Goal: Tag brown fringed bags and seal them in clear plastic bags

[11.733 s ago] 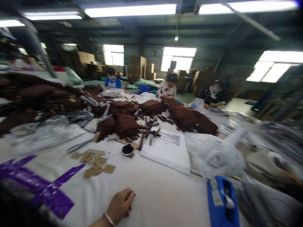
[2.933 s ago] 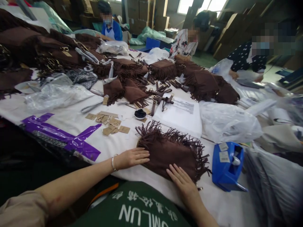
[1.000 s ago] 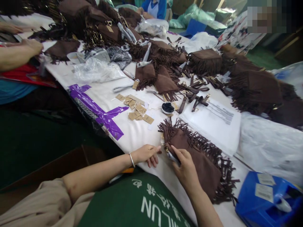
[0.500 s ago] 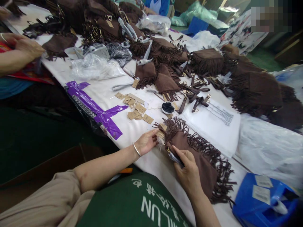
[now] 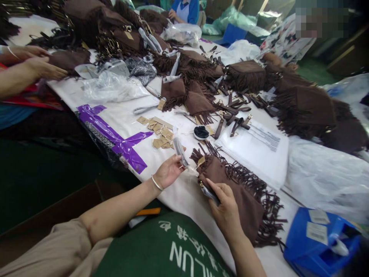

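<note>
A brown fringed pouch (image 5: 233, 196) lies at the table edge in front of me, its fringe spread along the far side. My right hand (image 5: 226, 204) grips its near edge, thumb beside a gold zipper end and a grey wrapped strip (image 5: 210, 195). My left hand (image 5: 168, 172) pinches a narrow strap in pale wrapping (image 5: 180, 151), which points up and away from me. Clear film trails from that strap toward the pouch's corner; whether they are joined I cannot tell. A small tan tag (image 5: 201, 161) rests on the pouch near the fringe.
Several tan tags (image 5: 163, 134) and a small round dish (image 5: 201, 132) with dark contents lie beyond my hands. White printed bags (image 5: 256, 148) and a blue container (image 5: 317, 242) are to the right. Brown pouches (image 5: 305, 107) are heaped farther back. A co-worker's hands (image 5: 43, 67) work at left.
My left hand has shifted slightly left, and the pale-wrapped strap now stands up from its fingers. My right hand keeps its grip on the pouch. The co-worker's hands at left have moved onto a brown piece.
</note>
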A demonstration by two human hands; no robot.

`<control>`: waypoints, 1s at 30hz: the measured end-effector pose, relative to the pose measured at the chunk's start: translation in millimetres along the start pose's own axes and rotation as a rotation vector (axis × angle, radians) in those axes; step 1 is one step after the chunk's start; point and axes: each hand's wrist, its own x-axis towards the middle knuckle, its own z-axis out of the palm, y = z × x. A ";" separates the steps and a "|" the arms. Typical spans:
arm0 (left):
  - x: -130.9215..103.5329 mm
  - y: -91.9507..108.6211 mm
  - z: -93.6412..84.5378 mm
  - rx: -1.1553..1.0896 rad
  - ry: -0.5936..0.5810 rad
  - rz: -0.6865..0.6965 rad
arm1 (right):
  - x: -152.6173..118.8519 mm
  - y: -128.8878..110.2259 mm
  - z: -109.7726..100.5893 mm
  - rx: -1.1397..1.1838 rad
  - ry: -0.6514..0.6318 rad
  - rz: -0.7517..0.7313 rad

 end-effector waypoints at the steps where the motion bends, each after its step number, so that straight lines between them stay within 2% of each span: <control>1: -6.2 1.0 -6.8 0.048 0.000 0.040 | -0.8 0.6 2.5 -0.010 -0.011 0.000; 4: -30.7 5.3 -27.3 0.350 0.039 0.205 | -2.7 2.0 10.8 -0.054 -0.055 -0.012; 6: -50.0 9.8 -36.5 0.705 0.018 0.275 | -3.3 2.4 15.9 -0.084 -0.087 -0.025; 7: -59.5 12.4 -38.9 0.907 -0.030 0.284 | -3.4 2.8 18.0 -0.093 -0.099 -0.031; 9: -75.0 17.4 -39.5 1.261 -0.212 0.261 | -3.3 4.2 21.2 -0.103 -0.109 -0.042; 11: -82.3 21.1 -35.7 1.466 -0.482 0.202 | -3.1 7.1 23.7 -0.100 -0.104 -0.059; 14: -75.8 21.4 -25.9 1.512 -0.850 0.104 | -2.5 12.7 27.1 -0.082 -0.091 -0.093; 16: -64.3 16.2 -18.2 1.531 -0.954 0.092 | -1.4 15.1 28.4 -0.062 -0.097 -0.097; 18: -52.4 5.2 -10.3 1.611 -0.952 0.156 | 1.1 15.0 27.4 -0.040 -0.119 -0.079; 22: -38.5 -33.0 3.5 1.728 -0.799 0.355 | 10.5 8.9 14.0 0.037 -0.200 -0.056; 26: -36.9 -70.3 8.0 1.670 -0.569 0.268 | 18.2 5.1 -10.3 0.197 -0.352 -0.020; 28: -38.5 -79.1 7.9 1.641 -0.494 0.234 | 17.4 3.7 -20.0 0.241 -0.396 0.022; 30: -41.4 -79.9 8.5 1.483 -0.383 0.157 | 12.2 0.8 -24.7 0.223 -0.403 0.038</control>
